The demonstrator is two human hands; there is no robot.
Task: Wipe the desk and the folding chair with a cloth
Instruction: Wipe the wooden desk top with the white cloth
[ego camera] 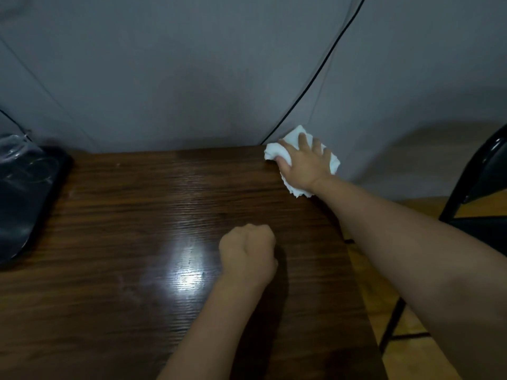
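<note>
At desk [131,215] far right corner: my right hand [301,164] flat, fingers spread, pressing white cloth [275,150]. My left hand [247,253] fisted, empty, resting mid-desk. Right of desk: folding chair [482,187].

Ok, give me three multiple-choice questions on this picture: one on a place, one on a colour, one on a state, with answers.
1. Where on the desk is the cloth? A far right corner; B near left corner; C centre.
2. What colour is the cloth? A blue; B white; C yellow.
3. How is the left hand? A flat, fingers spread; B curled in a fist; C pinching a pen.
Answers: A, the right hand presses it at the desk's far right corner; B, it shows bright white against the dark wood; B, its fingers are tucked under, holding nothing visible.
</note>
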